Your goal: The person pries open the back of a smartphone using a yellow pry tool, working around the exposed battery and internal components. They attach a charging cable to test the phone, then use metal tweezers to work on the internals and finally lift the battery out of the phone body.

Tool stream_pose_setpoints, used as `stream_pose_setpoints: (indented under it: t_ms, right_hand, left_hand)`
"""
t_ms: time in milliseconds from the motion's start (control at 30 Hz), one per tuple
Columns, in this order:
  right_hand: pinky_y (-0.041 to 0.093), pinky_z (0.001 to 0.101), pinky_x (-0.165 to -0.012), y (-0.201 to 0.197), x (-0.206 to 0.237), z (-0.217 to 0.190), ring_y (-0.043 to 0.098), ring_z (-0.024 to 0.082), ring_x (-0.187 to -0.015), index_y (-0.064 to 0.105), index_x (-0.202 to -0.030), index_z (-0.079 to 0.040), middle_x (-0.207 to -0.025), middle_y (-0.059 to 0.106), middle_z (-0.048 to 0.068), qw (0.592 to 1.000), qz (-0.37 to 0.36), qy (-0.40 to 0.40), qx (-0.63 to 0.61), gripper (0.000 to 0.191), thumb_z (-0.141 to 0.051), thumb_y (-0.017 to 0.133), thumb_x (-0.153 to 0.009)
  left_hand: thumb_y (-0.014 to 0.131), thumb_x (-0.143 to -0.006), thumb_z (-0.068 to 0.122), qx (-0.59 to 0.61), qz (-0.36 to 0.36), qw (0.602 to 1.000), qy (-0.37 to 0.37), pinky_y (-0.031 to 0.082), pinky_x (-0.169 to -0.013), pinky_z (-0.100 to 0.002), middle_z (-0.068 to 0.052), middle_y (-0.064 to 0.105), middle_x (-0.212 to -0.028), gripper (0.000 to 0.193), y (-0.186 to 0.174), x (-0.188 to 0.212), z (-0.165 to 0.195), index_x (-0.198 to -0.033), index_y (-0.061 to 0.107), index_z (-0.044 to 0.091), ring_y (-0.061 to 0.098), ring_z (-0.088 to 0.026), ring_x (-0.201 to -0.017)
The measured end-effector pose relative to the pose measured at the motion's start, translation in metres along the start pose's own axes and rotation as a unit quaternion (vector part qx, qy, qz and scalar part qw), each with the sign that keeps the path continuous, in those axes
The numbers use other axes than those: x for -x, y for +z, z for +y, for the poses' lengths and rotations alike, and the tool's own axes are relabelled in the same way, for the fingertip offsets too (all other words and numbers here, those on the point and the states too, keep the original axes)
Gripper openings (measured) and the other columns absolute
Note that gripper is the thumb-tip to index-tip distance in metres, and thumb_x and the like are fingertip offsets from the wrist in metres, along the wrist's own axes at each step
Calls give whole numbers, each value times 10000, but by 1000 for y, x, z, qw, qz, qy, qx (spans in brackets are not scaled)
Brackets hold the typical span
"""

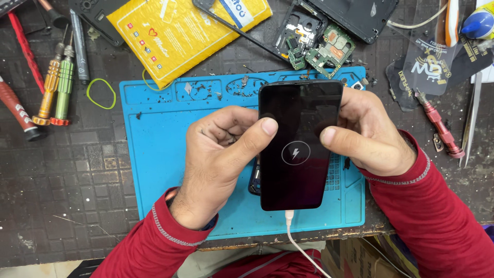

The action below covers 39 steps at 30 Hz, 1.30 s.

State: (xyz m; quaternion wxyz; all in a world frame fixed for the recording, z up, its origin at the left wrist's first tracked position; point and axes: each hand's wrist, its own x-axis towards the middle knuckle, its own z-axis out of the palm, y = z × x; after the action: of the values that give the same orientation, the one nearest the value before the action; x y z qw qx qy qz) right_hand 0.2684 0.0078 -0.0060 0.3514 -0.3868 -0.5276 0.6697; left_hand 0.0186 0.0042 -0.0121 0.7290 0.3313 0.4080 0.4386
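We've got the black phone [300, 144] gripped in both hands above the blue repair mat [154, 144]. Our left hand [221, 154] wraps its left edge with the thumb on the glass, and our right hand [368, 134] clamps the right edge, thumb on the screen too. The screen is dark with a round lightning-bolt icon in the middle. A white cable [298, 242] is plugged into the bottom end. Around us on the desk [67, 195]: orange and green screwdrivers [55, 82] left, yellow padded envelope [180, 31] up top, green circuit board [329, 51], red screwdriver [440, 126] right.
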Motion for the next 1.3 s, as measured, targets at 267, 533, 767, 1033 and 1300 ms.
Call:
stream_pose_setpoints:
  t_ms: [267,533,767,1033,1300]
  right_hand:
    - [501,337,-1077,-1,1,3,648,184,-1199,591,-1369,62,-1289,698,129,1000,1,0,-18,453,-86,603,-941]
    - [504,331,-1063,-1,1,3,647,177,-1189,595,-1369,66,-1288,696,133,1000,2,6,-11,460,-87,602,-936]
    - [513,332,-1049,1,-4,2,655,183,-1179,565,-1391,77,-1290,695,130,1000,2,18,-22,487,-78,592,-930]
    - [511,328,-1062,-2,-3,4,651,179,-1182,587,-1353,96,-1281,699,136,1000,3,5,-16,452,-87,596,-940]
    - [512,345,-1068,0,-4,10,655,197,-1187,572,-1393,84,-1297,693,146,998,-7,11,-61,490,-99,612,-940]
  left_hand:
    - [760,-965,133,-4,-1,1000,1,486,-659,-183,-22,732,-851,167,0,0,0,-1009,735,-27,618,-37,-731]
    - [757,-960,136,-4,1,1000,-2,487,-655,-184,-18,732,-846,166,-1,0,-1,-1001,733,-24,619,-34,-728]
    - [765,-945,155,-26,14,1000,-5,464,-625,-185,-2,707,-798,173,-2,-1,-1,-981,734,-12,593,-33,-685]
    - [765,-944,174,-25,20,999,-4,461,-628,-187,13,684,-774,180,0,-3,-3,-971,736,-1,577,-32,-678]
    - [763,-961,143,-3,0,1000,-4,429,-626,-178,21,682,-801,139,-3,-1,-5,-957,720,11,552,-19,-693]
